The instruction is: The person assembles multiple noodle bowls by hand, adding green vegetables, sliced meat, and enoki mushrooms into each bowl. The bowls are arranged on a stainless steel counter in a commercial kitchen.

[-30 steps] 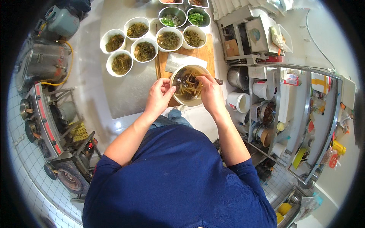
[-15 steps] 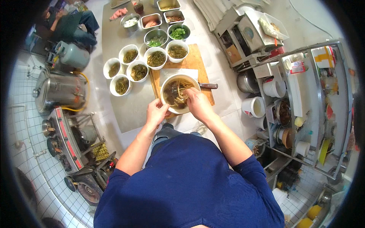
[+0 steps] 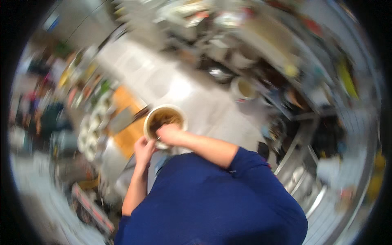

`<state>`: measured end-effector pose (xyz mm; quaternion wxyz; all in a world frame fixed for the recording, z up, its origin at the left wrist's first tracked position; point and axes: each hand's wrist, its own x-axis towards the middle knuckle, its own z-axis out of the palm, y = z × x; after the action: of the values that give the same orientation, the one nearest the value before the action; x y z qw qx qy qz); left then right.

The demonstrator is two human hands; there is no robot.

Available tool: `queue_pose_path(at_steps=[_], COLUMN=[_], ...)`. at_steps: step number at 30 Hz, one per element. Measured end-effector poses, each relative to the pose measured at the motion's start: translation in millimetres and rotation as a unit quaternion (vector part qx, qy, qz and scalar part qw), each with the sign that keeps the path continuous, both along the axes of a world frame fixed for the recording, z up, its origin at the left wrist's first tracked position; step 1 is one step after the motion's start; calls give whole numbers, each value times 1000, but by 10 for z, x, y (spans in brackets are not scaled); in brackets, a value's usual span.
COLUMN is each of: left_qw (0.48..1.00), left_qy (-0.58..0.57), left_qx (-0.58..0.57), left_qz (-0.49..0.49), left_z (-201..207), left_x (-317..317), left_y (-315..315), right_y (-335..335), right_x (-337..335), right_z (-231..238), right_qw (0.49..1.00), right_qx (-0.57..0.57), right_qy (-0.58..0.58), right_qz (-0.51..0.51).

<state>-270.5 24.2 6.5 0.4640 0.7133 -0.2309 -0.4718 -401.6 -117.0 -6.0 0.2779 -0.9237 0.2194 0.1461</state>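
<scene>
The bowl (image 3: 146, 127) has shifted away from over the chopping board (image 3: 124, 142) to its right, and the board and the cluster of white bowls (image 3: 86, 136) now lie off to my left. I have the bowl in front of my belly, with the pale floor (image 3: 204, 106) behind it. Brownish, dark food (image 3: 165, 117) sits inside, too blurred to sort out. My left hand (image 3: 144, 149) is closed at the near left rim, thumb and fingers together on it. My right hand (image 3: 169, 134) reaches over the near right rim, fingers down in the bowl; I cannot tell whether they pinch anything. Just beyond the bowl's left rim shows a dark knife handle (image 3: 141, 112). Farther right stands a white bucket (image 3: 243, 89).
</scene>
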Motion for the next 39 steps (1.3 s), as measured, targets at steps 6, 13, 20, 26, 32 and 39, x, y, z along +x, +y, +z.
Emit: queue_pose_path(at_steps=[6, 13, 20, 26, 32, 39], left_qw=[974, 891, 782, 745, 789, 875], left_qy=[136, 147, 227, 276, 257, 209], left_qx=[-23, 40, 133, 202, 94, 52], left_qz=[-181, -427, -564, -573, -550, -433], left_z=[-99, -133, -251, -248, -336, -544], left_x=[-1368, -3085, -4924, -6198, -7041, -7817], left_y=[-1137, -2079, -2709, -3450, -4482, -5646], right_y=[-491, -113, 376, 768, 1727, 2124], right_x=[-1874, -3843, -5434, -7057, -8346, -8381], right_z=[327, 693, 1071, 1196, 885, -579], right_qw=[979, 859, 613, 267, 43, 4], right_qx=[-6, -124, -134, -259, -432, -103], right_qy=[21, -76, -252, -435, -186, -125], right_qz=[-201, -491, -737, -820, -881, -987])
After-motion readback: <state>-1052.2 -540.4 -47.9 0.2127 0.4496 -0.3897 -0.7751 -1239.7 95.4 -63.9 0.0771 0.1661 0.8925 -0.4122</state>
